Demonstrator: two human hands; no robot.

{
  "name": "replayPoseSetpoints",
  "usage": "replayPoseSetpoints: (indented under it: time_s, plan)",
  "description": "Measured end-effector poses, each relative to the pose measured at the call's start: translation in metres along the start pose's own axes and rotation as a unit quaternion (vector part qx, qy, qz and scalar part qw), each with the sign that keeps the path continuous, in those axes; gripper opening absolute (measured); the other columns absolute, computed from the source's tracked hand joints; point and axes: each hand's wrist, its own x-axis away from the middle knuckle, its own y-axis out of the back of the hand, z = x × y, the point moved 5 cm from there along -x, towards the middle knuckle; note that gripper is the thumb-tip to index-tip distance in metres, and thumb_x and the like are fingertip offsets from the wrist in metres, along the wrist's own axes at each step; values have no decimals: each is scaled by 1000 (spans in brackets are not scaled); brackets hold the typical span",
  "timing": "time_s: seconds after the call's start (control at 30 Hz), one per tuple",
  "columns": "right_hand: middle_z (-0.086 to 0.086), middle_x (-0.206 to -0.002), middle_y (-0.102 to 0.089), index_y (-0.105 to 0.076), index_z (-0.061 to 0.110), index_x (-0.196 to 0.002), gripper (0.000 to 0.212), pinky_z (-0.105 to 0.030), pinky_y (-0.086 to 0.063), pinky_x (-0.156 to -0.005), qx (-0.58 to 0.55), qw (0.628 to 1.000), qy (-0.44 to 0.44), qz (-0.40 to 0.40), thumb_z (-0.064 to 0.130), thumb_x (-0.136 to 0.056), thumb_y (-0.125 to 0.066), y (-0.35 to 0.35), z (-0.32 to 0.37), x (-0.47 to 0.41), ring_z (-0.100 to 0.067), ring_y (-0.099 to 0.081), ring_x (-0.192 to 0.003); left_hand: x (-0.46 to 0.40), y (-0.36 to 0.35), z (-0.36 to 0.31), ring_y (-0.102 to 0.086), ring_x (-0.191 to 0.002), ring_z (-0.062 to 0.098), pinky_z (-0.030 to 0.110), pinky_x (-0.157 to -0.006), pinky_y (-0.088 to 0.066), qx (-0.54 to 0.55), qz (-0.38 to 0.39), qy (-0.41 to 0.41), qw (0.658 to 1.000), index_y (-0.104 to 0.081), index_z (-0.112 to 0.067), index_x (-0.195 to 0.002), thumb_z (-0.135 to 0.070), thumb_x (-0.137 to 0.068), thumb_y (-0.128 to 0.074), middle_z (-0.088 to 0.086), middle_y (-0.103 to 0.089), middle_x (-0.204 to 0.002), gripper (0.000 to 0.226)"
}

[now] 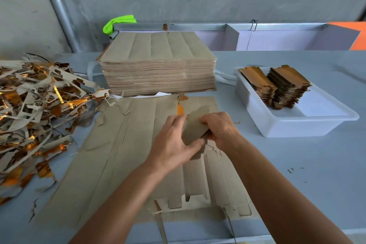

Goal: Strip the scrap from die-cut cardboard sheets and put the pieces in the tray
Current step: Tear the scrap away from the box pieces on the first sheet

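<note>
At centre frame the left hand (172, 140) and right hand (218, 129) both grip a brown cardboard piece (195, 127) above a die-cut sheet (126, 156) lying flat on the bench (297, 174). A tall stack of sheets (158, 65) stands behind it, and a scrap heap (37, 109) fills the left edge. At right, a white tray (293, 125) holds two piles of gold-faced pieces (277, 85).

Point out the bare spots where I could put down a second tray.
Bare tabletop lies right of the sheet, in front of the tray. A smaller strip lies behind the tray, right of the stack. The left is crowded with scrap; both hands work over the middle.
</note>
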Motion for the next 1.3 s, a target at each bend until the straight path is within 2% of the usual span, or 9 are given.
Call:
replayPoseSetpoints:
  time_s: [0.07, 0.17, 0.3, 0.47, 0.7, 0.83, 0.9, 0.97, 1.3]
  plan:
    - [-28, -91, -62, -61, -8, -90, 12, -50, -53, -88, 7, 1000, 3, -1, 0, -84, -54, -1, 1, -1, -27, -59, -84, 12, 12, -14, -46, -117, 21, 34, -100, -41, -25, -46, -83, 995, -51, -9, -131, -51, -73, -62, 6, -49, -126, 72]
    - [-10, -62, -46, -53, 4, -67, 15, -33, -42, -57, 23, 1000, 6, 9, -1, -81, -52, -4, 5, -2, -20, -44, -60, 33, 10, -32, -52, -96, 24, 38, -85, -46, -87, -82, -221, 968, -64, -10, -111, -39, -70, -71, 7, -56, -106, 51]
    - [-5, -52, -38, -42, 9, -56, 28, -30, -32, -50, 18, 1000, 8, 15, -2, -80, -52, -5, 5, 0, -19, -38, -50, 36, -2, -43, -52, -71, 22, 32, -64, -45, -141, -101, -253, 952, -73, -8, -85, -17, -65, -84, 5, -57, -78, 25]
    - [-8, -62, -41, -45, 8, -61, 24, -34, -36, -65, 14, 1000, 7, 8, -4, -81, -50, -2, 2, -5, -24, -42, -66, 34, -3, -49, -54, -63, 23, 29, -59, -45, -90, -115, -249, 957, -73, -8, -68, -9, -71, -81, 3, -57, -66, 8]
    - [-18, -91, -56, -61, -3, -89, 10, -40, -49, -76, -53, 998, 18, -10, -3, -85, -51, 7, -5, -16, -24, -49, -80, 63, 17, -44, -50, -68, 14, 20, -63, -41, 14, -96, -251, 963, -71, -6, -72, -21, -86, -62, 1, -57, -72, 23]
    - [-12, -86, -65, -62, -5, -95, 13, -45, -49, -93, -82, 996, 36, 20, 1, -84, -64, 9, -11, -14, -23, -60, -82, 52, 64, 3, -53, -69, 19, 24, -64, -40, -87, -191, -142, 967, -71, -5, -74, -14, -83, -65, 7, -60, -72, 15]
    - [-8, -84, -68, -65, -3, -94, 12, -41, -51, -90, -87, 994, 50, 36, 3, -83, -66, 11, -13, -13, -22, -63, -83, 36, 89, 43, -55, -80, 28, 31, -69, -42, -189, -196, 31, 962, -70, -1, -89, -6, -82, -70, 15, -61, -87, 8]
    - [-9, -84, -70, -66, -2, -94, 12, -37, -52, -83, -79, 992, 76, 56, 4, -84, -66, 11, -12, -11, -22, -65, -80, 26, 99, 74, -50, -108, 33, 41, -87, -43, -266, -138, 199, 933, -61, -7, -120, -17, -85, -68, 19, -53, -118, 37]
    - [-12, -84, -72, -69, -1, -91, 9, -29, -58, -69, -110, 977, 126, 132, 2, -84, -65, 2, -3, 3, -21, -68, -74, -18, 17, 42, -61, -90, 17, 21, -78, -43, 20, 28, 136, 990, -65, -10, -117, -28, -87, -67, 5, -68, -104, 35]
